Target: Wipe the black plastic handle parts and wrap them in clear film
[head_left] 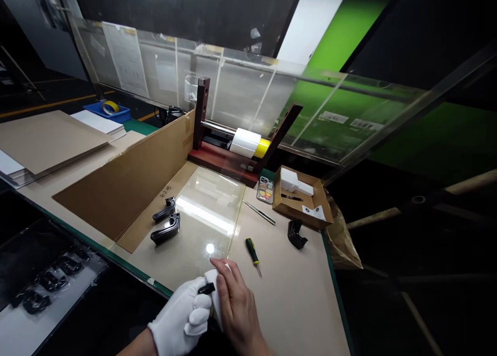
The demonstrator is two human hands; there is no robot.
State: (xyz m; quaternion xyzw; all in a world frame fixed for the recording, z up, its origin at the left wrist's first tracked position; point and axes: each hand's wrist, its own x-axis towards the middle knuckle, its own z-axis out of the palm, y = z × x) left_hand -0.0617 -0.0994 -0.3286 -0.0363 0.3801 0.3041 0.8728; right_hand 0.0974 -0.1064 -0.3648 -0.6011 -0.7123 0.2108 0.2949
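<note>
My left hand [182, 317], in a white glove, is closed around a small black part [206, 288] near the table's front edge. My bare right hand [236, 307] lies over it with a white cloth [213, 277] under its fingers, pressed against the part. Two curved black parts [166, 222] lie on the glass sheet [205, 216] ahead to the left. A green-handled screwdriver [253, 252] rests just right of my hands, and another black part [296, 234] lies further right.
A cardboard wall [128, 180] stands along the left. A tape roll holder [248, 141] sits at the back, a small cardboard box [305, 195] with white pieces at right, tweezers [259, 212] beside it. Bagged black parts [50, 281] lie low at left.
</note>
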